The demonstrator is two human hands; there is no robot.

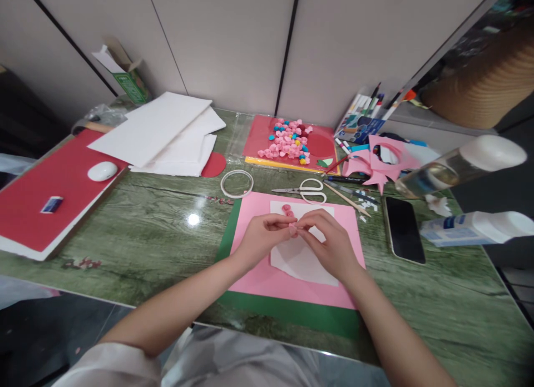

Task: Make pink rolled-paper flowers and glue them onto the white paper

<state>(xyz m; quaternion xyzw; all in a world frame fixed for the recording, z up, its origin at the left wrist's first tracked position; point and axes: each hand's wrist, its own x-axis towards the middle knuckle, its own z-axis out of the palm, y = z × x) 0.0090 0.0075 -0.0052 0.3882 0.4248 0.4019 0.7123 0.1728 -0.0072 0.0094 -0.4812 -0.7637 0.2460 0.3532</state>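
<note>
My left hand (267,234) and my right hand (325,239) meet fingertip to fingertip over a white sheet (302,267). Between their pinched fingers is a small pink curled piece (293,231), perhaps rolled paper; its far side is hidden by the fingers. Just beyond, similar pink curls (286,208) lie near the top of the white sheet. Beneath that sheet is pink paper (254,278), which rests on a larger green sheet (287,314). White-handled scissors (312,191) lie past the paper's top edge, beside a roll of tape (237,184).
Many pink, blue and yellow bits (287,142) sit on a red packet at the back. A phone (404,229) and a white bottle (475,228) are on the right, near pink paper scraps (392,159). White sheets (154,131) and a red board (54,192) lie left.
</note>
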